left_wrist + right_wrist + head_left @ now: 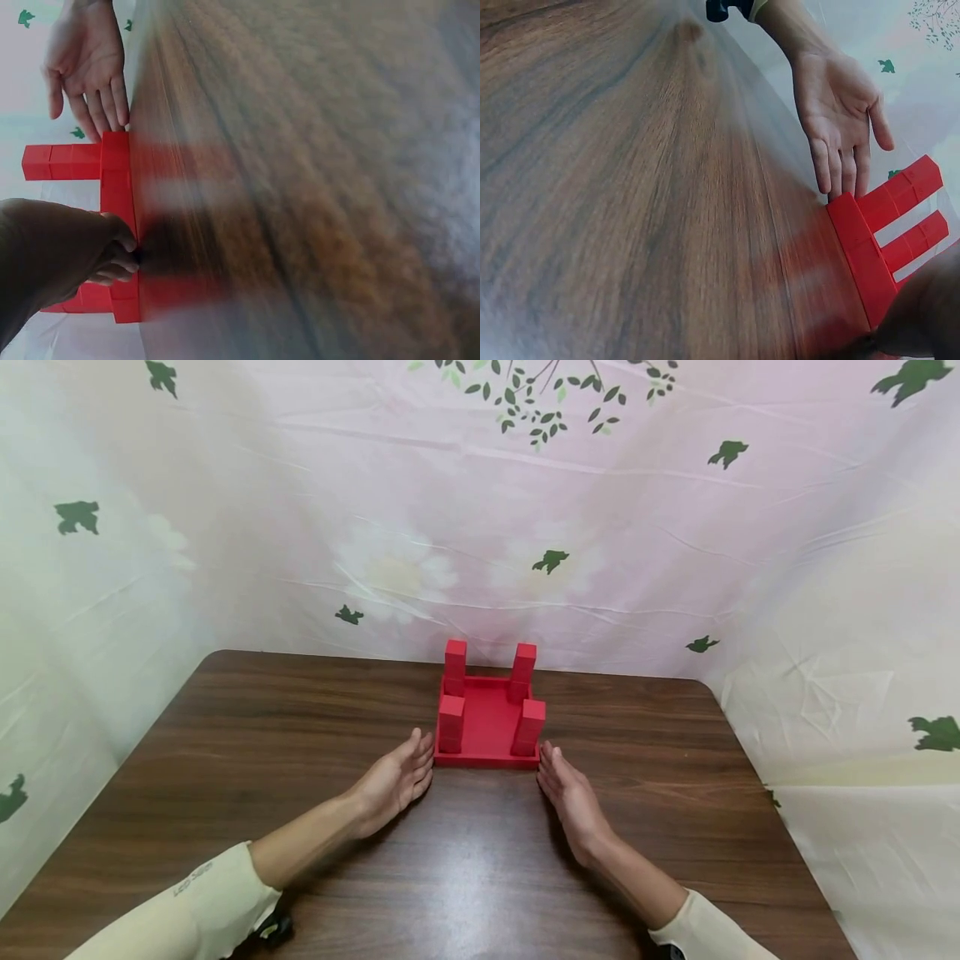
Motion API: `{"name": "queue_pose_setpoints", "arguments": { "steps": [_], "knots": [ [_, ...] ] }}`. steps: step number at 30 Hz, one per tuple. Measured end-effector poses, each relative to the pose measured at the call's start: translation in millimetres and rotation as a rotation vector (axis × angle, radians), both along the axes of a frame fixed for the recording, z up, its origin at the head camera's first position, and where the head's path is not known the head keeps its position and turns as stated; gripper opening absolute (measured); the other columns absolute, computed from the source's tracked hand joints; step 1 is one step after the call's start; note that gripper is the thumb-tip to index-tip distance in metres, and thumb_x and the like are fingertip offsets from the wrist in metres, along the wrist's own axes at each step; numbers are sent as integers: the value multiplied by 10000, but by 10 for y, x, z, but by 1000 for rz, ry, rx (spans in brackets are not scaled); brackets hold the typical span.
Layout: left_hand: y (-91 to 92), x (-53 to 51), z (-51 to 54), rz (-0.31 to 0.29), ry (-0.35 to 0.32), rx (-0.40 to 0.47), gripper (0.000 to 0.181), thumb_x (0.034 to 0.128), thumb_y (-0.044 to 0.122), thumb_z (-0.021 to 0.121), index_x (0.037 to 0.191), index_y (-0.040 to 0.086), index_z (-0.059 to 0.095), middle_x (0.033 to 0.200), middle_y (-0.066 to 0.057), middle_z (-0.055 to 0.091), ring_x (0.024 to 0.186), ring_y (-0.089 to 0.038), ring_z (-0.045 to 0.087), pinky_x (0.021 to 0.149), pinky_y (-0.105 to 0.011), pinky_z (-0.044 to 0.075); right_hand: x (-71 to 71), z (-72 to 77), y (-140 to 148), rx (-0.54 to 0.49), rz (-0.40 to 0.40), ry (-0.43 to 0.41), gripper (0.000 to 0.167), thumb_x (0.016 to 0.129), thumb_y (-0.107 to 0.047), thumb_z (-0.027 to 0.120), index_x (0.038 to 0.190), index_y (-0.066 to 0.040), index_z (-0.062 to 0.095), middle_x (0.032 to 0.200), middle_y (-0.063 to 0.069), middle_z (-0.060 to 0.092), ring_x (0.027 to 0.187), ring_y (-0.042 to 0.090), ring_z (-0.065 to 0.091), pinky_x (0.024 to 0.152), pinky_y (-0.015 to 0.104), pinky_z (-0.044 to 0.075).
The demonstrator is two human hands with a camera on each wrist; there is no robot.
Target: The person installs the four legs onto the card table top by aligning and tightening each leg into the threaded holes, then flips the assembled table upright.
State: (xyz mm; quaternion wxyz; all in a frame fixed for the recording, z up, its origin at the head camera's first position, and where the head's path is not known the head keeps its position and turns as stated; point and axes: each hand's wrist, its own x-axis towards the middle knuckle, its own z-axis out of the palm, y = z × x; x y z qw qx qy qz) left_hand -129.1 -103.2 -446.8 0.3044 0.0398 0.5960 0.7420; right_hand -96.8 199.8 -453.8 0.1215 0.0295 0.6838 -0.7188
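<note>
A shallow red tray (487,762) stands at the back middle of the table, with several upright red block posts (529,727) at its corners. At its front left corner is my left hand (392,783), fingers extended and tips against or very near the side. My right hand (574,802) mirrors it at the front right corner, fingers straight. Both palms face inward, and neither hand grips anything. The right wrist view shows the left palm (840,105) with its fingertips at the tray's end. Whether the fingertips actually touch the tray I cannot tell.
The brown wood-grain table (480,860) reflects light near its front. Behind and at both sides hangs a pale cloth (285,527) printed with birds and leaves. Its back part stands close behind the tray.
</note>
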Motion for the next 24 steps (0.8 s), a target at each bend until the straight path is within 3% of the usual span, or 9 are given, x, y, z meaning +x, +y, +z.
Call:
{"name": "queue_pose_setpoints", "arguments": {
  "steps": [6,14,24],
  "knots": [
    [19,25,12,-5,-4,33,805,1236,537,179,1791,29,-106,1900,-176,-129,1773,-395,-123,1469,-547,-11,31,20,-13,12,12,6,724,1255,-419,268,1772,68,128,1890,224,126,1769,441,108,1465,594,134],
    [-45,84,87,-22,21,49,758,1240,506,159,1799,74,-115,1910,-98,-136,1777,-344,-142,1473,-508,-19,122,103,-29,-2,16,51,696,1251,-384,289,1776,51,147,1886,212,153,1762,448,129,1459,622,28],
    [-72,165,183,-73,108,71,723,1243,489,150,1808,129,-122,1915,-20,-141,1780,-287,-147,1472,-486,-27,228,285,35,-20,55,153,664,1250,-327,272,1778,50,126,1888,210,135,1765,446,95,1443,635,23]
  ]
}}
